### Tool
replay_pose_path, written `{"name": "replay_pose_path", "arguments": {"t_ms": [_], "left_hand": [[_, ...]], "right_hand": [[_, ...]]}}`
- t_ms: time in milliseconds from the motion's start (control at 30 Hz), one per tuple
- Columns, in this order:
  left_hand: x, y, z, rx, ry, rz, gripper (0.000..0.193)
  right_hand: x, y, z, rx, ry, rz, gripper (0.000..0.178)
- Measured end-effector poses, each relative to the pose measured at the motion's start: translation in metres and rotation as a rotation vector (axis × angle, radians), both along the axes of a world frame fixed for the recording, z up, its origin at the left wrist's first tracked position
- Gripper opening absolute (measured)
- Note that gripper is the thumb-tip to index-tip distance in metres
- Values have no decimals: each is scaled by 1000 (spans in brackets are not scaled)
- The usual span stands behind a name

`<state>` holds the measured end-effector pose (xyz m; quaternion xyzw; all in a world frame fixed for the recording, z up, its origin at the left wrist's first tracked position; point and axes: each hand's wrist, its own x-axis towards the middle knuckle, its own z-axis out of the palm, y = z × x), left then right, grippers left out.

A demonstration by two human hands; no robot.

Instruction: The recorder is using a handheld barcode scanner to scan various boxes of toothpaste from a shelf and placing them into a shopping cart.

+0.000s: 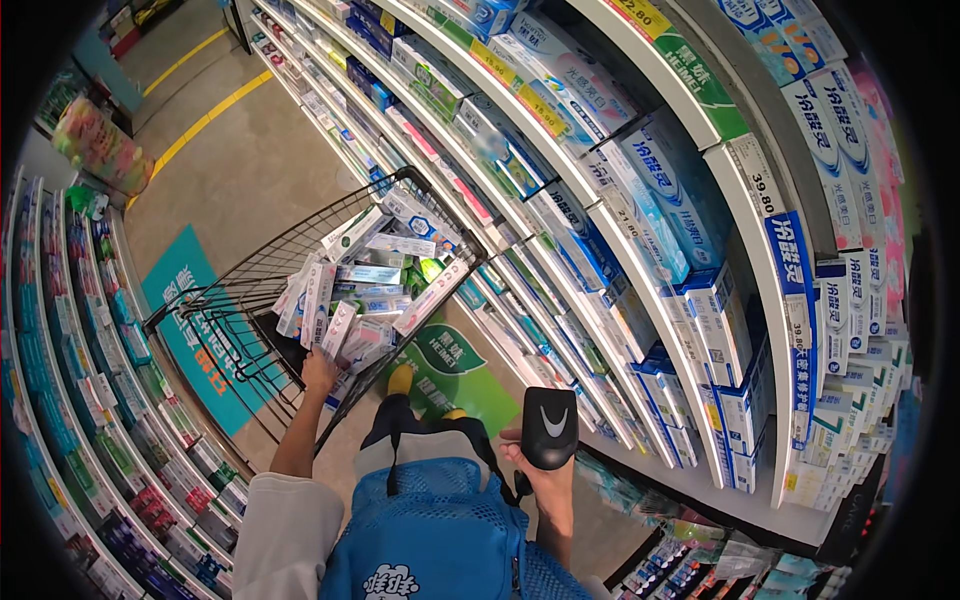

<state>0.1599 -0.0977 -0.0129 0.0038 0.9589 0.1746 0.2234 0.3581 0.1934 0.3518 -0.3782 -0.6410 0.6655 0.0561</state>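
Note:
A black wire shopping cart (262,262) stands ahead of me, heaped with several toothpaste boxes (372,273), mostly white with some green and blue. My left hand (320,372) reaches down over its near side. The fingers are closed at the near end of a slim white toothpaste box (340,322); part of the grip is hidden. At the right, my right hand (540,470) is wrapped round a black handheld barcode scanner (549,428), held up beside the shelf and away from the cart.
Tall curved-looking shelves (735,190) of boxed toothpaste rise close on my right. Another shelf (110,390) full of small packages runs along the left. A teal floor sticker (185,275) and a green one (450,350) lie by the cart. A blue bag (420,520) hangs at my front.

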Motion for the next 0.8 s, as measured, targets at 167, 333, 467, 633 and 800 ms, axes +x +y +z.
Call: {"name": "replay_pose_path", "arguments": {"t_ms": [167,333,467,633,800], "left_hand": [[-4,8,-4,28,-143,88,45],[3,5,0,38,-1,72,44],[-10,16,28,194,152,131,34],[-25,-2,34,901,-137,473,43],[-29,13,64,964,-317,503,43]], "right_hand": [[0,-7,0,12,-7,25,23],[-3,-7,5,24,2,53,24],[-1,-3,6,-37,28,-18,24],[-1,3,-2,37,25,126,28],[-3,2,1,-17,24,88,22]]}}
